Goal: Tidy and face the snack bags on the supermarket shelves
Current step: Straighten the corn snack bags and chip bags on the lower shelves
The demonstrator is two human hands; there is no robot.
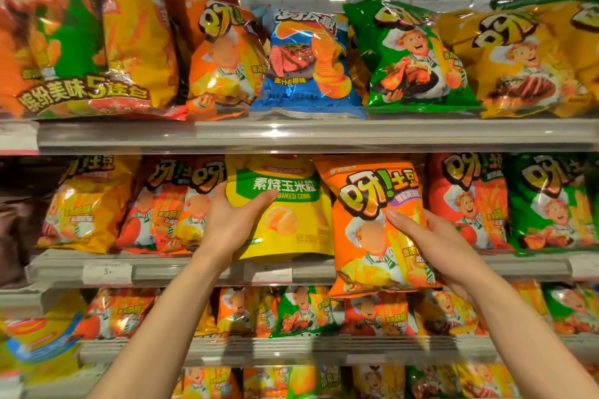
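While upper rows already face forward, the left hand (227, 220) grips the yellow corn bag (285, 223) on the middle shelf (194, 264); the right hand (431, 236) holds the orange bag (372, 204), overhanging, unseated

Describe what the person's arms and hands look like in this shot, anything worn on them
Both forearms are bare as far as the frame shows: no sleeves, gloves or watch in view. The left hand and right hand show no rings or bracelets. The visible fingernails look short and unpainted. Anything above the forearms is out of frame.
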